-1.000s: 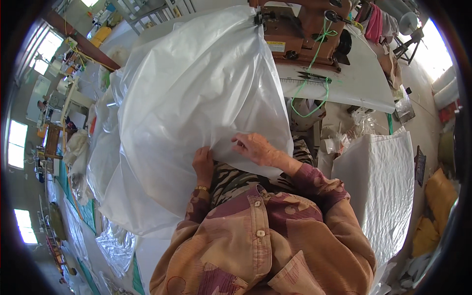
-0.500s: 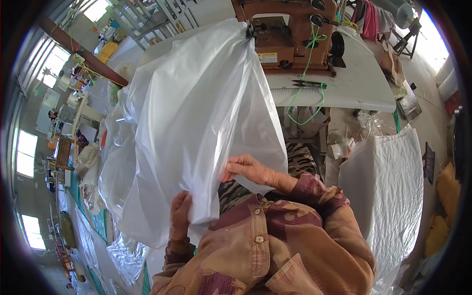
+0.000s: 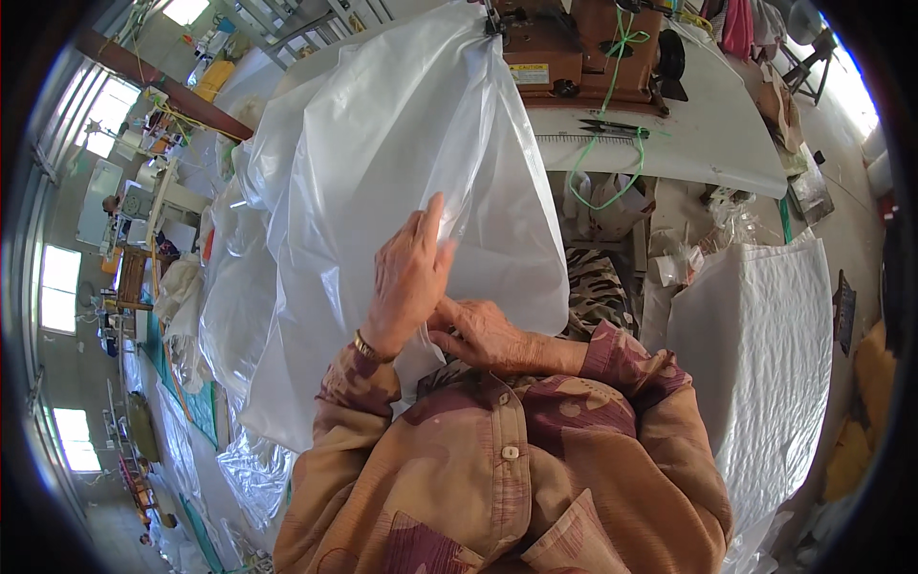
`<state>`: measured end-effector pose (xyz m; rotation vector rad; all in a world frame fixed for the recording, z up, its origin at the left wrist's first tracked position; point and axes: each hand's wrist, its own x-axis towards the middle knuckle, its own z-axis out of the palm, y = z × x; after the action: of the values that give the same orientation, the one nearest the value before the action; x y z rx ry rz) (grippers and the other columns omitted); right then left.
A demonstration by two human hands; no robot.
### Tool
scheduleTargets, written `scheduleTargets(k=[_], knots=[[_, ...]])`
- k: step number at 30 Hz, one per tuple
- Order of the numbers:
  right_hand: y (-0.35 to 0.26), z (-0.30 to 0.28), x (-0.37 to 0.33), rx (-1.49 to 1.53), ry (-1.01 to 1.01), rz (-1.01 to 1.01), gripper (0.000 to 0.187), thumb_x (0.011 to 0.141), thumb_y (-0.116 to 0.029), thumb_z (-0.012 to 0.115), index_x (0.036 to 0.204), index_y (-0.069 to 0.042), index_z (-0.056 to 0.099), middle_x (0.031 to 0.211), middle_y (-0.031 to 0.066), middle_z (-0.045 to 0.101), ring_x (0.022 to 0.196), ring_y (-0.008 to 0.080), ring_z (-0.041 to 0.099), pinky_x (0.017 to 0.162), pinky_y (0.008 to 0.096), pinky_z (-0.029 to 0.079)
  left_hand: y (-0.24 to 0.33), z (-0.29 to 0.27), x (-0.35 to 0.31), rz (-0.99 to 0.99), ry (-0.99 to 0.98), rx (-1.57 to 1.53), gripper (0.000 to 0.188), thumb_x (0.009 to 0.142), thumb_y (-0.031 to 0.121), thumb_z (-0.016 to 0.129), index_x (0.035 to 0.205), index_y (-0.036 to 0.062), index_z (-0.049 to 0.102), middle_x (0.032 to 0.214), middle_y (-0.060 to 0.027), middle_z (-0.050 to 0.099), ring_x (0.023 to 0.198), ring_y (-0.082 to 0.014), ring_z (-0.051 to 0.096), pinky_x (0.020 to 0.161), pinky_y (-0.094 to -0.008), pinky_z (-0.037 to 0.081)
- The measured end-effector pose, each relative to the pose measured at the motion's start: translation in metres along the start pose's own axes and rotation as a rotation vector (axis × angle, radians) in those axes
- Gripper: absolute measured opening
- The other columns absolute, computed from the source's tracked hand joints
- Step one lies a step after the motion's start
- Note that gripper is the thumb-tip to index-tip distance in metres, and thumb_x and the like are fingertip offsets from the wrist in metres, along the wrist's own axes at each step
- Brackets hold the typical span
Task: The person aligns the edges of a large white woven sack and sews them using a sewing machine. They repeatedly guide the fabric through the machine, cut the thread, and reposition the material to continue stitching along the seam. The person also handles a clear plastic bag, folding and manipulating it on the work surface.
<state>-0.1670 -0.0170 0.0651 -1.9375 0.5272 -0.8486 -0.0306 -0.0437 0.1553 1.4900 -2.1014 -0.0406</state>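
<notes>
A large white, translucent plastic sheet (image 3: 382,143) drapes from the sewing machine (image 3: 545,57) down toward my lap, gathered into folds at the needle end. My left hand (image 3: 411,277) is over the sheet with fingers stretched out toward the machine and thumb apart; nothing is held in it. Just beside its wrist, my right hand (image 3: 483,335) is closed on the sheet's near edge, fingers curled. The left hand partly covers the right fingertips. A corner of the sheet hangs below both hands.
Black thread snips (image 3: 612,128) and a loop of green cord (image 3: 604,196) lie on the white machine table (image 3: 708,153). On the right stands a stack of white sheeting (image 3: 755,354). More clear plastic (image 3: 229,306) is heaped at left, near a brown post (image 3: 172,91).
My left hand has let go of the sheet's lower edge and moved up and right, fingers now extended. My right hand stays near its place on the sheet. The view has shifted slightly.
</notes>
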Motion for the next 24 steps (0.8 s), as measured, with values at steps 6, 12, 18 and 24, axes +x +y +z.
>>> scheduleTargets(k=[6, 12, 18, 24], knots=[[0.011, -0.061, -0.013, -0.572, 0.439, -0.223, 0.052, 0.082, -0.013, 0.074, 0.129, -0.005, 0.053, 0.104, 0.0117, 0.064, 0.098, 0.0338, 0.062, 0.082, 0.0461, 0.048, -0.022, 0.012, 0.005, -0.242, 0.009, -0.239, 0.036, 0.090, 0.005, 0.066, 0.125, 0.0038, 0.056, 0.085, -0.0176, 0.062, 0.072, -0.0343, 0.062, 0.065, -0.0410, 0.049], [0.044, -0.097, -0.029, -0.994, 0.703, 0.117, 0.055, 0.084, -0.010, 0.069, 0.135, -0.004, 0.049, 0.115, 0.0126, 0.059, 0.104, 0.0346, 0.056, 0.091, 0.0476, 0.044, -0.024, 0.021, 0.017, -0.087, 0.173, -0.045, 0.026, 0.089, 0.009, 0.070, 0.113, 0.0049, 0.061, 0.078, -0.0116, 0.062, 0.065, -0.0322, 0.060, 0.059, -0.0392, 0.046], [0.074, -0.094, -0.048, -0.852, 0.537, 0.230, 0.024, 0.091, -0.007, 0.062, 0.114, -0.002, 0.058, 0.092, 0.0144, 0.065, 0.088, 0.0337, 0.063, 0.077, 0.0432, 0.048, -0.028, 0.016, 0.029, -0.009, 0.258, -0.002, 0.014, 0.091, 0.016, 0.072, 0.095, 0.0041, 0.068, 0.077, -0.0078, 0.062, 0.061, -0.0236, 0.057, 0.058, -0.0330, 0.044], [0.008, -0.098, -0.030, -0.542, 0.413, 0.046, 0.010, 0.090, -0.010, 0.065, 0.086, -0.002, 0.061, 0.079, 0.0131, 0.061, 0.076, 0.0355, 0.060, 0.073, 0.0435, 0.047, -0.035, 0.012, 0.031, -0.275, 0.156, -0.804, 0.019, 0.095, 0.019, 0.070, 0.087, 0.0023, 0.070, 0.070, 0.0064, 0.057, 0.064, -0.0029, 0.047, 0.058, -0.0224, 0.036]])
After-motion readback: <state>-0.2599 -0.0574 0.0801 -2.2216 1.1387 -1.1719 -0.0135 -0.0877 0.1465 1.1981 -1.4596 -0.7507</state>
